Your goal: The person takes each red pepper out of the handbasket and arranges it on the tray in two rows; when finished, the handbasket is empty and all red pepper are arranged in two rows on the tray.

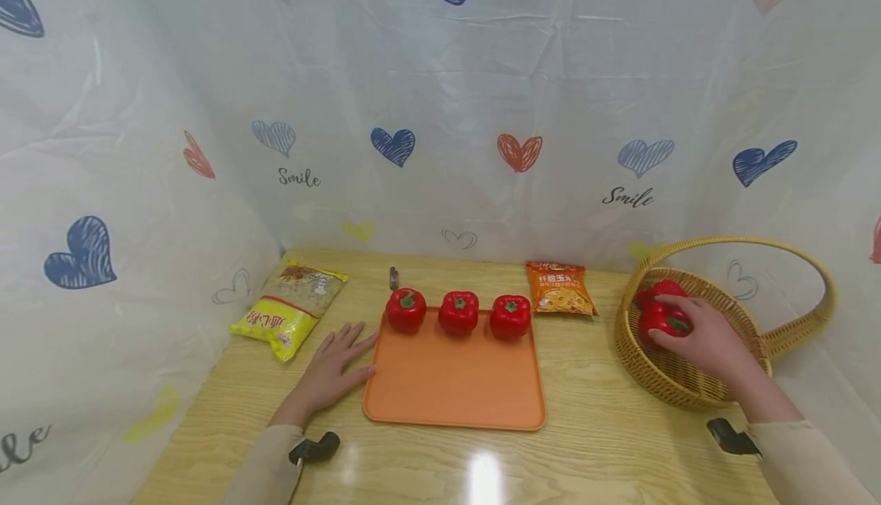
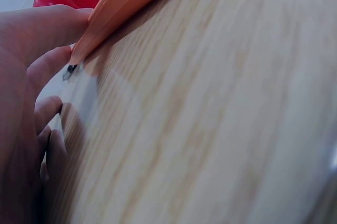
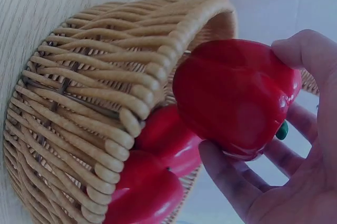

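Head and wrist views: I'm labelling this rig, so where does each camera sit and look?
Head: worn on the head, facing forward and down at the tray, basket and table; left hand and right hand show.
Left wrist: on that wrist, facing along the table to the tray's edge; the left hand shows.
Right wrist: on that wrist, facing the basket and the held pepper; the right hand shows.
Head and right wrist share the basket and that pepper.
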Motion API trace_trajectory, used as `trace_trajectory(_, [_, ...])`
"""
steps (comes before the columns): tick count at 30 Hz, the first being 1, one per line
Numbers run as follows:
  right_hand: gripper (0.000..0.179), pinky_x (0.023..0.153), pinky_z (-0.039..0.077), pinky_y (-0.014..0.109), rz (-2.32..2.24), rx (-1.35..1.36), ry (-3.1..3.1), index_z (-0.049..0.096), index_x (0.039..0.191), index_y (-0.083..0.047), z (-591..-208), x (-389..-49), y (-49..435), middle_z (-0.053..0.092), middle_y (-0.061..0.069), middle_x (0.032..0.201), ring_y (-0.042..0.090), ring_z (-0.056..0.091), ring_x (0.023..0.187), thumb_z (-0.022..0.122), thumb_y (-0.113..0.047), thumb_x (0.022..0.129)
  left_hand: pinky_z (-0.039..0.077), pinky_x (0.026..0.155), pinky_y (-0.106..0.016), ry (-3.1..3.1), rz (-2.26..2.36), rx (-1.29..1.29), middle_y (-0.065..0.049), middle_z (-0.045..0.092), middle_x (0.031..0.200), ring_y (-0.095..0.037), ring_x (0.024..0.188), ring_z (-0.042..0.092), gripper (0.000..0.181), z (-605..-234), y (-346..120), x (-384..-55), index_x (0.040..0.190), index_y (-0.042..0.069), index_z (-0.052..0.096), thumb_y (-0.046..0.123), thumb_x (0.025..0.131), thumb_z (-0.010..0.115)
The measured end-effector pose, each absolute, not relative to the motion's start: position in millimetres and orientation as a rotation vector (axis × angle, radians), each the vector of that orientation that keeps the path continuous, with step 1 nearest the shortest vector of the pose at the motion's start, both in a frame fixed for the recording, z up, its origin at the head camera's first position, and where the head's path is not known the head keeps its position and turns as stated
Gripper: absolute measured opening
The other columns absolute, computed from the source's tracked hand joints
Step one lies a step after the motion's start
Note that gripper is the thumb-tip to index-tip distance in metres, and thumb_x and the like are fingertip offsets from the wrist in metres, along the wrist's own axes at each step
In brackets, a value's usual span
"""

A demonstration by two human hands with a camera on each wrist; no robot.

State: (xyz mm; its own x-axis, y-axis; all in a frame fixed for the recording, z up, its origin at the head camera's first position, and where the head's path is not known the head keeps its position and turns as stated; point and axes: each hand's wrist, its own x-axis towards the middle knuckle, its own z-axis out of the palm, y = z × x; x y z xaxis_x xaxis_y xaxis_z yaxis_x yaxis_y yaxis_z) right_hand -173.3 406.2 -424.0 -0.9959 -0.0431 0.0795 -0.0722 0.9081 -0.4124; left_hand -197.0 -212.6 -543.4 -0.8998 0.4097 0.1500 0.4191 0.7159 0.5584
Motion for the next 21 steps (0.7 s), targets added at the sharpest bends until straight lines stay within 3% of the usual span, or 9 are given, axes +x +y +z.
trace_trajectory(7, [0.073,0.085,0.054,0.067,0.698,0.101,-2.936,0.047,0.137,0.007,-417,-165,395,0.051,0.034,0.125,0.051,0.052,0.108,0.082,-0.031,0.086,0.006,0.123,-0.059,-2.893,-0.957,-0.696,-0.018,0.032,0.163,-0.042,0.153,0.018,0.063,-541,-212,-196,0.152,0.019,0.051,0.045,0.097,0.066])
trace_trajectory(21, [0.067,0.081,0.052,0.071,0.651,0.150,-2.901,0.056,0.138,-0.006,-403,-152,367,0.047,0.031,0.138,0.054,0.042,0.118,0.082,-0.040,0.086,0.006,0.123,-0.059,-2.890,-0.949,-0.694,-0.017,0.032,0.163,-0.042,0.153,0.019,0.063,-541,-212,-196,0.152,0.020,0.051,0.045,0.096,0.066])
